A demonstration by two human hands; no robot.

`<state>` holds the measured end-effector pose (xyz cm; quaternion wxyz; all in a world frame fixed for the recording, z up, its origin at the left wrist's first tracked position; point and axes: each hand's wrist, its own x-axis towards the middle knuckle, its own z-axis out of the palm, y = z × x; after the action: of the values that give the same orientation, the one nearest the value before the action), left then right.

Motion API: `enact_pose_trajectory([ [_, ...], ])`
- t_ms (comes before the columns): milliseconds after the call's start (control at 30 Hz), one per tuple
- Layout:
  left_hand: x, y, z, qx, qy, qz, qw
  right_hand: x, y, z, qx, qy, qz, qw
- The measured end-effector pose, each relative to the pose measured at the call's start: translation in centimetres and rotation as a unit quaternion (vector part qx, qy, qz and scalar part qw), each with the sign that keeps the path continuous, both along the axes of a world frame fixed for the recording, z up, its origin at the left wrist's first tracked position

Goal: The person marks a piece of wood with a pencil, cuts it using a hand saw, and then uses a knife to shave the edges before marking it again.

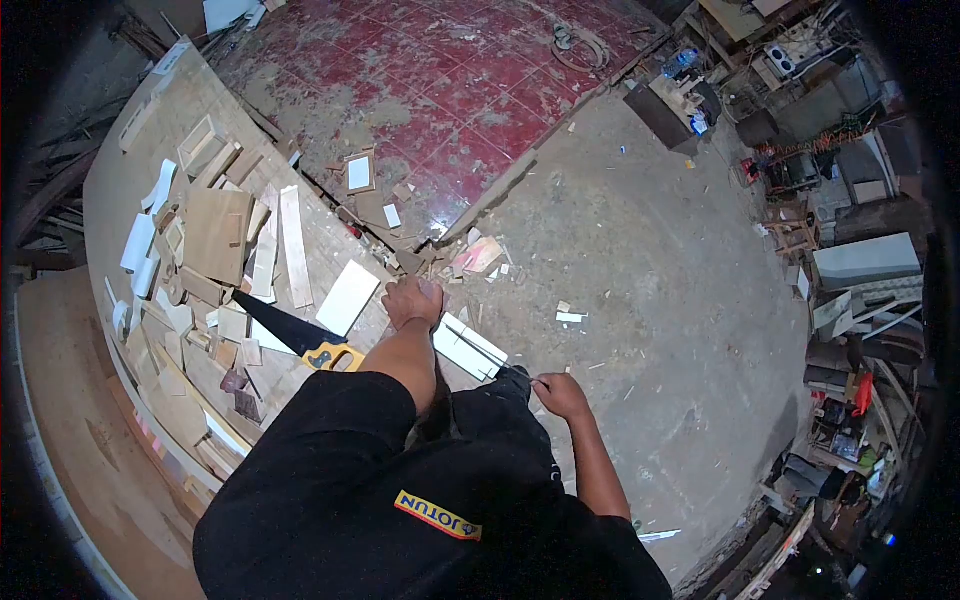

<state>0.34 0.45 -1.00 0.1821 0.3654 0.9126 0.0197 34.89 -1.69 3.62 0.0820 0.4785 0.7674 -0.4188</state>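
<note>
My left hand (413,302) is closed over the far end of a narrow white board (462,350), at the edge of the workbench (365,258). Its fingertips are partly hidden. Dark lines run along and across the board. My right hand (563,395) is closed around a thin dark tool (522,376) beside my knee, pointing toward the board's near end; its kind is too small to tell. Left of my left forearm lies a handsaw (285,328) with a black blade and yellow handle. A white rectangular panel (347,298) lies beyond it.
Wood offcuts (215,235) and curled white strips (140,240) crowd the bench at left. Scraps (480,255) litter the concrete floor (640,260) and red tiles (480,110). A coiled hose (580,48) lies far off. Clutter and a white slab (866,260) line the right side.
</note>
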Motion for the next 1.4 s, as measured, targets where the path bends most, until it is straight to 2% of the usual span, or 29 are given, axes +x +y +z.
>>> enact_pose_trajectory([
  [167, -0.1, -0.1, -0.7, 0.001, -0.003, -0.002, 1.0, -0.6, -0.4, 2.1, 0.0, -0.008, 0.0, 1.0],
  [367, -0.1, 0.0, -0.7, 0.021, 0.006, 0.004, 1.0, -3.7, -0.5, 7.5, -0.021, -0.093, 0.012, 0.995],
  [433, -0.1, 0.0, -0.5, 0.004, 0.006, 0.0, 1.0, -5.9, -0.3, 9.7, 0.005, -0.179, 0.017, 0.984],
  [567, 0.1, -0.2, -0.6, 0.034, 0.011, 0.001, 0.999, -8.3, 0.5, 11.3, 0.03, -0.195, 0.042, 0.98],
  [733, 0.2, -0.1, -0.9, 0.031, 0.034, 0.004, 0.999, -9.2, 0.6, 11.5, 0.071, -0.189, 0.118, 0.972],
  [833, 0.1, 0.0, 0.2, 0.008, -0.014, 0.006, 1.0, -10.7, -0.6, 11.3, 0.069, -0.177, 0.102, 0.976],
  [967, -0.1, -0.1, -0.4, 0.019, -0.008, 0.007, 1.0, -12.1, -0.1, 10.8, 0.099, -0.194, 0.087, 0.972],
  [1167, 0.3, -0.2, -0.3, 0.015, -0.002, 0.005, 1.0, -13.2, 0.7, 11.7, 0.091, -0.223, 0.14, 0.961],
  [1400, 0.2, -0.1, -0.5, 0.029, 0.016, 0.003, 0.999, -14.6, 0.7, 11.7, 0.079, -0.255, 0.137, 0.954],
])
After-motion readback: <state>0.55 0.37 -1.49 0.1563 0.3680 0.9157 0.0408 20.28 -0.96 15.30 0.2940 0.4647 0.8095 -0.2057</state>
